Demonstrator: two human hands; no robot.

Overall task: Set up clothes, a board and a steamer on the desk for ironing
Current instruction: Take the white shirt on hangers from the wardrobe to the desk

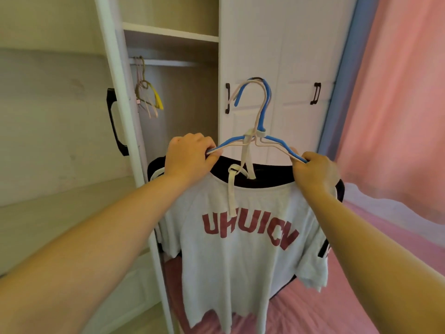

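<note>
Shirts on hangers, held out in front of the open wardrobe (168, 97)

Left hand (189, 156) and right hand (315, 171) each grip one end of the stacked hangers (261, 138) — the bar runs side to side between them, and the white T-shirt (240, 249) hangs straight below, above the pink bed (361, 297). No worktop in view — it presumably lies elsewhere.

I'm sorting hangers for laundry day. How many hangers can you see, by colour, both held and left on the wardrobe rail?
Blue hanger, held: 1
Beige hanger, held: 1
Yellow hanger, on the rail: 1
Pale pink and tan hangers on the rail: bunched, cannot count
Total: 3 clear, plus that bunch
</note>
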